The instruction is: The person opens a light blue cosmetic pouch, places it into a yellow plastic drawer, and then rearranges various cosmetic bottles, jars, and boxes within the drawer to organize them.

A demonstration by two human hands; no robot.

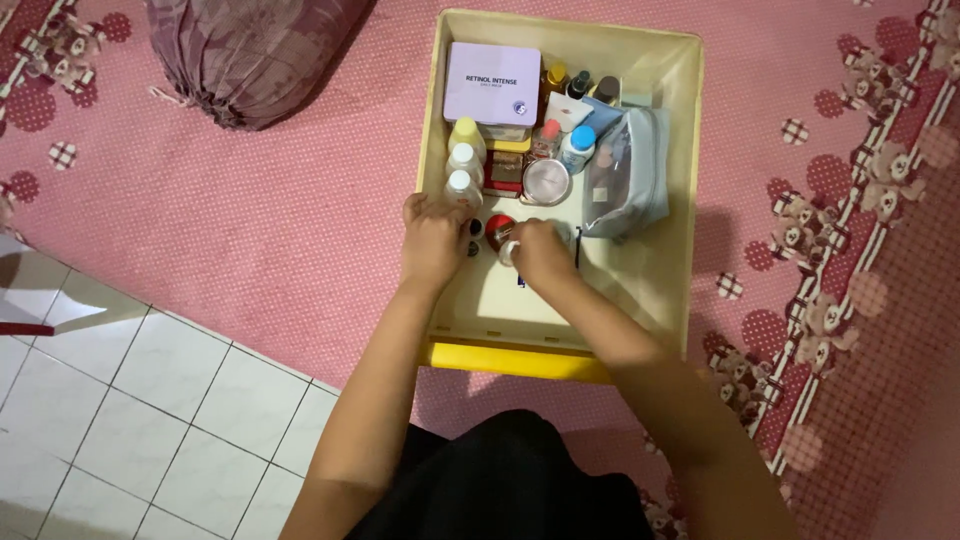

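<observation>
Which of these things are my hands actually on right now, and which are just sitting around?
In hand: left hand, right hand, small jars, yellow bin.
Lying about: lilac box, grey pouch, round compact, white bottles, bundled cloth.

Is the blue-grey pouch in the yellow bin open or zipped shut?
Cannot tell. The pouch lies on its side against the bin's right wall; its zipper is too blurred to see.

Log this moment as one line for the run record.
left hand: on small dark items | right hand: over small white jar | container: pale yellow plastic bin | nearby: grey zip pouch, lilac flat box
</observation>
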